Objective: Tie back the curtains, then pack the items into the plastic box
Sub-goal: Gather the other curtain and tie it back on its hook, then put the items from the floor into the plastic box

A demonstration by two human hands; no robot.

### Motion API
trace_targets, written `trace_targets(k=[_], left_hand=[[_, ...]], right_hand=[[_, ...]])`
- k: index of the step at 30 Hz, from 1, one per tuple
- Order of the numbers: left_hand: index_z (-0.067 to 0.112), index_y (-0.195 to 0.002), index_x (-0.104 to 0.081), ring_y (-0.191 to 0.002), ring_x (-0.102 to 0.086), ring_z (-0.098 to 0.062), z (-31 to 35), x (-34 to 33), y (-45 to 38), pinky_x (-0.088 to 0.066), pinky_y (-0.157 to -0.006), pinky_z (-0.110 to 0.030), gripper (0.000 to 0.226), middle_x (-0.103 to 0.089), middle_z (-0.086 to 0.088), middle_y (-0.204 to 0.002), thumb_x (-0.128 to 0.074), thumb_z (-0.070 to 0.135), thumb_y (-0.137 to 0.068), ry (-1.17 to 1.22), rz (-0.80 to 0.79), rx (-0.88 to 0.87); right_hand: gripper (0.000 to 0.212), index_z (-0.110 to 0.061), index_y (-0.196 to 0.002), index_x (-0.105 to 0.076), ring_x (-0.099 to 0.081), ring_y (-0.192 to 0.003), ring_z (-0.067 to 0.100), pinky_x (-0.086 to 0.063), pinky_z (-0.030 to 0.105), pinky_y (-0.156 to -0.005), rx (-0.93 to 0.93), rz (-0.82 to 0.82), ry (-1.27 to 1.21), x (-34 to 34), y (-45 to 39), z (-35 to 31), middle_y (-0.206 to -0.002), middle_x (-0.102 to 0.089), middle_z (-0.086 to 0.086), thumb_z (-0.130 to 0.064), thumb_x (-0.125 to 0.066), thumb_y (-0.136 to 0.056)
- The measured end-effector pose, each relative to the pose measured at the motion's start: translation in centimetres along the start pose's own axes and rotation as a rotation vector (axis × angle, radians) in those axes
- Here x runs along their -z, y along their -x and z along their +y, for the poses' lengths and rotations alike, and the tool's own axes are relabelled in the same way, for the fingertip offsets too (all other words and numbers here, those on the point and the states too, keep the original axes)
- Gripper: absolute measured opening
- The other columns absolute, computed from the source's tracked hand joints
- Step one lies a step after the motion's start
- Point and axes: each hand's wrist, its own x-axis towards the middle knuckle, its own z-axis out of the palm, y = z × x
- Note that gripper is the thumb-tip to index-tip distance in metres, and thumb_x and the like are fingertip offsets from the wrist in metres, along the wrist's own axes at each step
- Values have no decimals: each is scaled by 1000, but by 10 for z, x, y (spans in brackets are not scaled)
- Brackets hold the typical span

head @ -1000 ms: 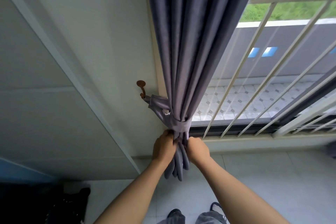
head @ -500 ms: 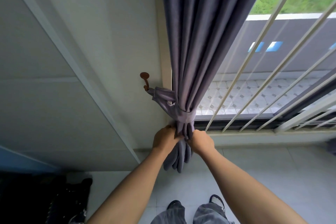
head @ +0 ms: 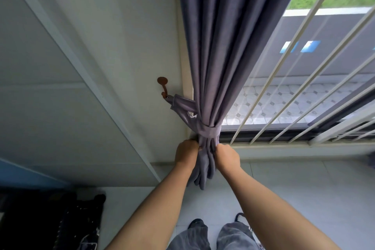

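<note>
A room in a home is shown, probably a bedroom. A purple curtain (head: 229, 50) is hung at a window with white bars (head: 284, 71), a tiled balcony floor (head: 288, 103) is seen outside, and a hook (head: 163, 85) is fixed to the plain wall (head: 113, 26).

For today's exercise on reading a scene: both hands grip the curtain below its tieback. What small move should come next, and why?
Probably let go with both hands. The tieback already wraps the gathered curtain and its end hangs on the wall hook, so the bundle looks secured. The left hand and right hand only grip the folds below the band, and the packing is not yet begun.
</note>
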Motion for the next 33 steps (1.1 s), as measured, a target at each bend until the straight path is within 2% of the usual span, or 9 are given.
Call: trace_targets(k=[5, 9, 12, 17, 24, 27, 29, 31, 33], left_hand=[[3, -104, -64, -101, -62, -36, 1, -5, 3, -47, -81, -38, 33, -67, -17, -108, -40, 25, -100, -103, -24, 28], [7, -111, -63, -104, -62, -33, -3, -3, 9, -47, -83, -36, 35, -66, -14, -112, -41, 32, -100, -209, -90, 45], [14, -122, -56, -110, -59, -30, 4, -2, 16, -45, -87, -33, 37, -62, -10, -120, -47, 38, -96, -235, -211, 37], [10, -128, -53, -116, -54, -31, 43, -4, 18, -44, -90, -35, 38, -56, -13, -128, -45, 32, -97, -274, -316, -92], [8, -103, -64, -105, -60, -34, 119, 0, 1, -47, -83, -38, 29, -65, -13, -109, -44, 29, -97, -315, -155, -356], [8, -98, -59, -99, -59, -34, 158, 2, -8, -46, -76, -39, 27, -63, -12, -104, -45, 31, -97, -251, -86, -456], [8, -104, -57, -101, -56, -31, 187, -1, -10, -44, -77, -39, 27, -60, -10, -107, -47, 32, -97, -213, -18, -541], [9, -112, -55, -107, -52, -28, 221, -6, -11, -42, -83, -36, 29, -57, -8, -114, -48, 33, -96, -180, 62, -630], [11, -118, -54, -113, -50, -26, 255, -14, -13, -40, -91, -35, 33, -55, -6, -120, -48, 34, -96, -156, 117, -693]], right_hand=[[20, -10, -98, -63, -64, -81, 34, -51, 34, -61, -9, -33, -16, 2, 6, 5, -91, -65, 10, -5, -55, -81], [14, -11, -96, -58, -54, -75, 31, -44, 32, -62, -31, -125, -52, -2, 26, 16, -95, -65, 8, -13, -52, -83], [15, -14, -92, -47, -58, -87, 32, -40, 31, -65, -50, -97, -72, -11, 37, 34, -102, -64, 9, -29, -47, -93], [27, -12, -104, -52, -60, -98, 31, -40, 31, -67, -112, -36, -79, -3, 41, 61, -108, -63, 10, -35, -41, -98], [30, -13, -105, -53, -59, -104, 32, -44, 35, -74, -233, 88, -160, 41, 50, 116, -112, -63, 12, -40, -41, -98], [39, -15, -122, -50, -54, -115, 31, -45, 40, -87, -287, 156, -188, 64, 56, 148, -121, -61, 11, -44, -41, -98], [48, -19, -134, -43, -42, -128, 29, -40, 44, -97, -312, 227, -176, 76, 61, 172, -136, -51, 9, -48, -41, -96], [59, -24, -145, -33, -22, -142, 28, -31, 47, -106, -326, 284, -153, 87, 68, 198, -153, -31, 7, -54, -40, -95], [64, -27, -149, -25, -11, -147, 26, -25, 48, -112, -337, 288, -125, 97, 74, 227, -159, -17, 4, -58, -38, -94]])
